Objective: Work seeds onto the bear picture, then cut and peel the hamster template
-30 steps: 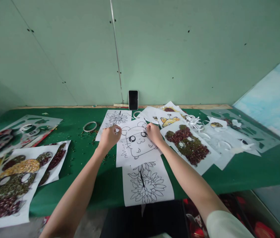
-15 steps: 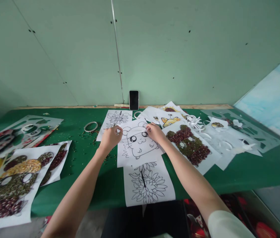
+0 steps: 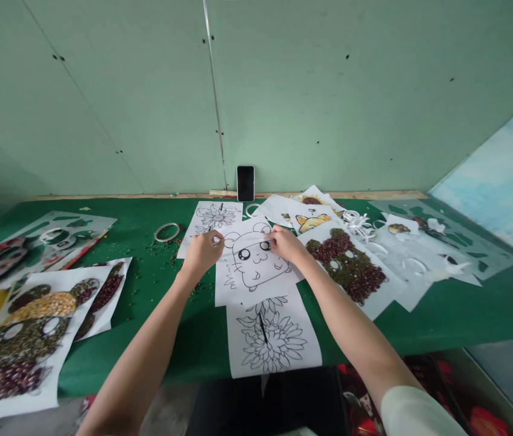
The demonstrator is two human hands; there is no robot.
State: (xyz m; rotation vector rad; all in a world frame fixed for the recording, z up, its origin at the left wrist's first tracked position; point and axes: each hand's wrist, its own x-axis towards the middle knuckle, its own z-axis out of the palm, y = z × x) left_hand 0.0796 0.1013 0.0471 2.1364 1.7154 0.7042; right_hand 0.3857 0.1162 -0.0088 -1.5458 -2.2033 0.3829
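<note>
A line drawing of a hamster (image 3: 256, 269) lies in front of me, overlapping two flower drawings. My left hand (image 3: 204, 249) is at its upper left edge, thumb and fingertips pinched together. Over the upper right part, beside one drawn eye, my right hand (image 3: 284, 243) pinches in the same way. Whatever is between the fingertips is too small to make out. The nearer flower drawing (image 3: 274, 345) reaches the table's front edge with a dark slim stick-like thing on it. Behind my left hand is the farther flower drawing (image 3: 217, 215).
A ring-shaped roll (image 3: 166, 232) sits among scattered seeds on the green table (image 3: 147, 357). A phone (image 3: 246, 183) leans on the wall. Seed pictures lie at left (image 3: 33, 339) and right (image 3: 351, 266). Curled white strips (image 3: 357, 223) and cut-out sheets (image 3: 487, 242) are farther right.
Almost nothing differs. Both hands keep their pinched pose over the hamster drawing, with only a very slight shift of the right fingers.
</note>
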